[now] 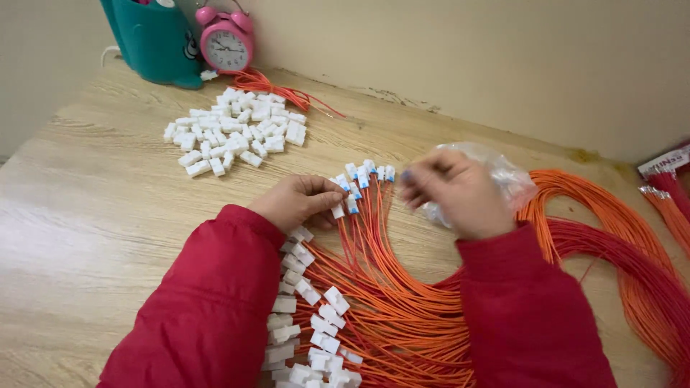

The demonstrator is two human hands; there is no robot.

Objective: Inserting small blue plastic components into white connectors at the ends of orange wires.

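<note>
My left hand (298, 201) pinches a small white plastic connector (338, 210) at the end of an orange wire. My right hand (453, 190), blurred, hovers just right of a row of wire ends with white and blue tips (366, 174), fingers curled together; I cannot tell if it holds a wire. Orange wires (388, 302) fan down from those tips between my red sleeves. Wires fitted with white connectors (309, 323) lie beside my left sleeve.
A pile of loose white connectors (233, 129) lies at the back left of the wooden table (86, 215). A pink alarm clock (225, 44) and teal holder (154, 39) stand by the wall. A clear plastic bag (503, 176) and big orange wire bundles (618, 244) lie right.
</note>
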